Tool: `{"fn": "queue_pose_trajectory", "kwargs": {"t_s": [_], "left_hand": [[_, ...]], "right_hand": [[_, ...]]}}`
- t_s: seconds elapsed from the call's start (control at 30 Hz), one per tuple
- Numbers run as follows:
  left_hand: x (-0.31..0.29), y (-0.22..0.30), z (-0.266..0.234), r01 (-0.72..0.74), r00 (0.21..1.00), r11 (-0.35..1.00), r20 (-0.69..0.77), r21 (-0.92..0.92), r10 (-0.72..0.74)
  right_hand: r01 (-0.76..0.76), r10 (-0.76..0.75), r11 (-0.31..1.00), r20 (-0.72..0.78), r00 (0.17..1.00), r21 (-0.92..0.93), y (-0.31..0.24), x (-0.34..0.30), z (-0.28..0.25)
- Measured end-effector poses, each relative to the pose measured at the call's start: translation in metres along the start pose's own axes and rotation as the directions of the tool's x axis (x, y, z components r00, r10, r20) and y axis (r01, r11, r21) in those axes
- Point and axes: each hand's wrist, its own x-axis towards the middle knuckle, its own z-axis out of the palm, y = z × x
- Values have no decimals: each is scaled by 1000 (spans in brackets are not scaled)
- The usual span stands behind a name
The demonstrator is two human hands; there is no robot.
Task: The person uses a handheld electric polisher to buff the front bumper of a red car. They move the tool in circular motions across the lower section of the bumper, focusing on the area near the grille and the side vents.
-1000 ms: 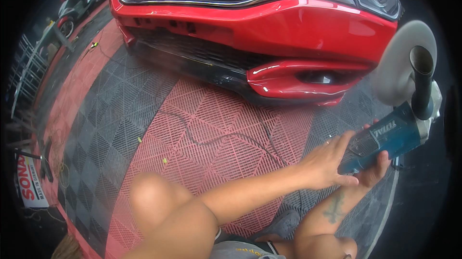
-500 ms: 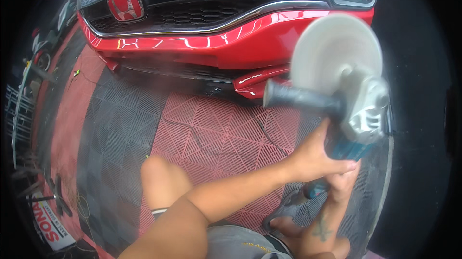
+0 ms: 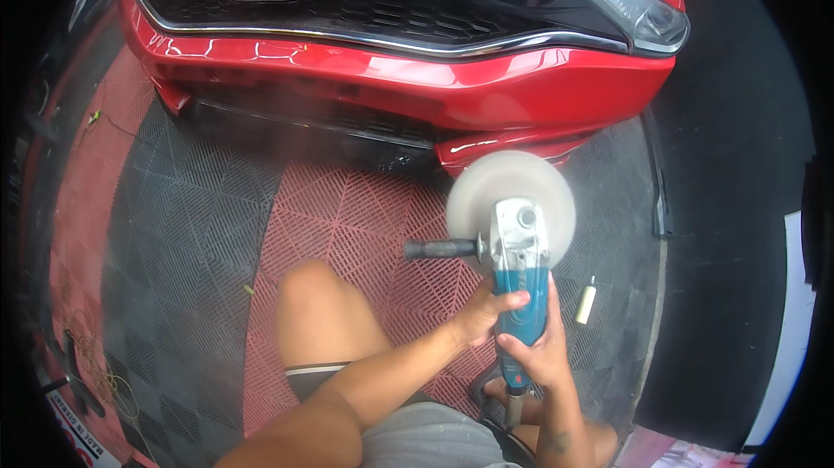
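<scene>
A teal and silver rotary polisher (image 3: 521,294) points away from me, with a round white pad (image 3: 469,194) at its far end. My left hand (image 3: 483,313) is wrapped around the left side of its body. From the right, my right hand (image 3: 545,351) grips the body a little closer to me. Out to the left sticks the polisher's black side handle (image 3: 441,248), with no hand on it. The pad is just in front of the lower right part of the red car's front bumper (image 3: 556,90); whether they touch I cannot tell.
Red and grey grid floor tiles (image 3: 339,216) lie under the car. A small pale bottle (image 3: 586,305) is on the floor right of the polisher. My bent left knee (image 3: 313,294) rises at the left. A thin cord (image 3: 109,377) lies at the lower left.
The polisher has come down and leftward, from tilted at the upper right to pointing straight ahead. Both hands have stayed on it. The view has shifted, and the small bottle now shows.
</scene>
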Motion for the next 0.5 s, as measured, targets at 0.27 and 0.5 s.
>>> {"fn": "queue_pose_trajectory", "kwargs": {"t_s": [0.27, 0.5], "left_hand": [[3, 29, -25, -17, 1000, 985, 12, -171, 19], [14, 60, -33, 5, 999, 990, 33, -142, 0]], "right_hand": [[15, -15, 998, 8, 1000, -54, -33, 27, 34], [-41, 43, 997, -27, 999, 63, -50, 47, 49]]}}
